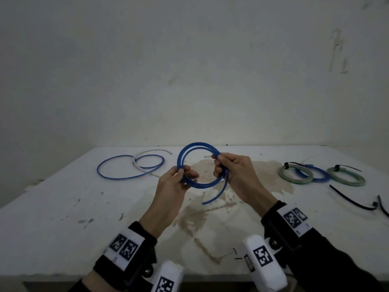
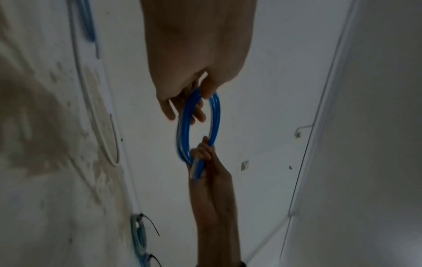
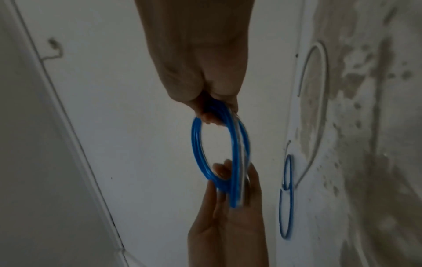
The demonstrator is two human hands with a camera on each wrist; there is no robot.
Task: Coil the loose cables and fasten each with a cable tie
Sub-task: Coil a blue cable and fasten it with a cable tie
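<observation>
A blue cable [image 1: 190,151] is wound into a coil of about three turns and held above the table between both hands. My left hand [image 1: 181,177] pinches the coil's left side. My right hand [image 1: 220,165] grips its right side, and a loose blue tail [image 1: 219,193] curves down below it. In the left wrist view the blue coil [image 2: 214,115] runs from my left hand [image 2: 194,101] to my right hand [image 2: 205,153]. The right wrist view shows the same coil [image 3: 197,144] between my right hand [image 3: 212,112] and left hand [image 3: 230,180].
A loose blue cable [image 1: 117,173] and a white cable [image 1: 145,154] lie at the back left of the stained white table [image 1: 63,218]. Three tied coils [image 1: 322,174] sit at the back right. Black cable ties [image 1: 351,199] lie near the right edge.
</observation>
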